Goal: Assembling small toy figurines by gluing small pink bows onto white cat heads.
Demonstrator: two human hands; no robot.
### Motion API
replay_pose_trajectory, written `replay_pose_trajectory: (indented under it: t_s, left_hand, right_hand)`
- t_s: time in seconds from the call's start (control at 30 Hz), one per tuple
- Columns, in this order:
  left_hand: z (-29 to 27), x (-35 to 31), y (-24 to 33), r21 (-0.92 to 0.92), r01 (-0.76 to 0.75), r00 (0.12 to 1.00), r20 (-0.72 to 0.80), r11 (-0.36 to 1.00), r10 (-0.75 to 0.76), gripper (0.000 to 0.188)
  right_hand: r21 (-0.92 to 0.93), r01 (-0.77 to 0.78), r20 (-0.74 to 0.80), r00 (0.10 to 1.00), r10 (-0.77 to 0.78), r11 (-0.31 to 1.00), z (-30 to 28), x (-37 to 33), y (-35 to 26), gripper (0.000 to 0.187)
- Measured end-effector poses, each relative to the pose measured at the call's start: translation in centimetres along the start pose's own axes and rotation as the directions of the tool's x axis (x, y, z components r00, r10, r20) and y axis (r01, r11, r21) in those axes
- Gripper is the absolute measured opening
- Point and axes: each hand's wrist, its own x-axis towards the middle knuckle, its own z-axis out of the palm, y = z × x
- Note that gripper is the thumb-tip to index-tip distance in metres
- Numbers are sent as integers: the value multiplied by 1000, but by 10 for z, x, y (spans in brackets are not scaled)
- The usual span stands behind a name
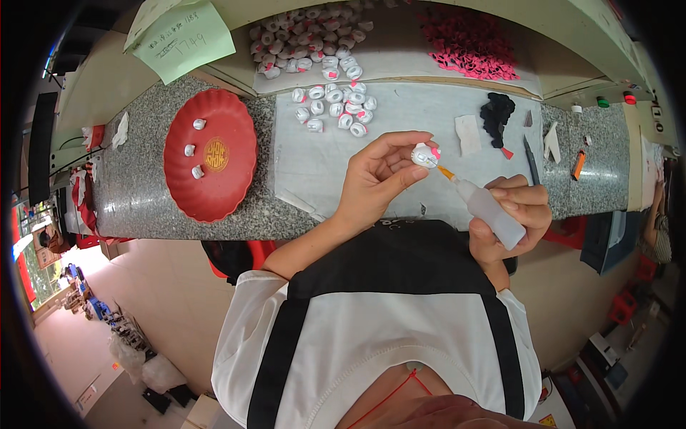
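Note:
Between the fingertips of my left hand (380, 175) is a small white figurine head (424, 156) with a pink bow. My right hand (516, 214) grips a translucent squeeze bottle (490, 211), tilted so that its orange tip points at the figurine head, touching or almost touching it. Beyond my hands, several similar white pieces (336, 109) with pink parts lie on the white sheet (400, 107). To the left, a red scalloped plate (179, 179) carries 3 white figurine heads (199, 124).
A shelf at the back holds a heap of white pieces (307, 36) and a pile of small pink bows (475, 43). Right of my hands lie a black cloth (496, 118), a white tissue (468, 136), a dark pen-like tool (532, 161) and an orange-handled item (579, 165). A green note (184, 43) hangs at upper left.

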Motion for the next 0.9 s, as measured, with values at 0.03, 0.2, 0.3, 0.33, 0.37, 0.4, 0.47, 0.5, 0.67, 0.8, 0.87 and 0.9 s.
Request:
replay_pose_trajectory:
  t_s: [0.03, 0.2, 0.3, 0.33, 0.37, 0.4, 0.47, 0.5, 0.67, 0.8, 0.87, 0.9]
  left_hand:
    - [0, 0, -1, 34, -22, 1000, 11, 999, 22, 33]
    - [-1, 2, -5, 227, -192, 981, 49, 955, 185, 31]
    - [-2, 2, -5, 338, -211, 977, 59, 917, 203, 31]
    - [-1, 2, -4, 345, -209, 977, 47, 915, 206, 31]
    - [-1, 2, -4, 352, -208, 977, 37, 913, 209, 31]
    - [-1, 3, -5, 352, -207, 978, 38, 913, 207, 31]
    - [-1, 3, -5, 363, -217, 975, 33, 906, 220, 30]
    - [-2, 3, -5, 363, -218, 975, 35, 906, 220, 30]
    - [-15, 0, 0, 373, -194, 979, 16, 907, 203, 34]
    - [-45, -1, 13, 185, -169, 958, -201, 968, 206, 35]
    - [-56, -2, 18, 170, -178, 929, -295, 969, 223, 36]
    - [-56, -4, 20, 168, -182, 925, -304, 969, 226, 36]
  right_hand:
    - [-12, 0, -3, 1000, 0, 1000, 0, 0, 0, 38]
    - [-29, -16, -2, 1000, 16, 999, 1, 1, -2, 39]
    - [-23, -25, 8, 1000, 25, 999, 2, 2, -2, 38]
    - [-13, -27, 27, 999, 28, 1000, 1, 2, -2, 38]
    - [-4, -30, 45, 999, 30, 1000, 1, 2, -2, 38]
    - [-5, -31, 43, 999, 31, 1000, 0, 1, -2, 38]
    - [-14, -42, 29, 999, 43, 999, -1, 1, -3, 37]
    - [-14, -42, 26, 999, 42, 999, -2, 1, -2, 37]
    - [101, -66, -22, 997, 69, 993, -5, 2, 8, 37]
    - [202, -510, -23, 851, 525, 836, -24, 3, 38, 26]
    - [193, -656, 73, 751, 656, 730, -31, 9, 61, 24]
    - [167, -781, 155, 623, 766, 602, -30, 12, 73, 21]
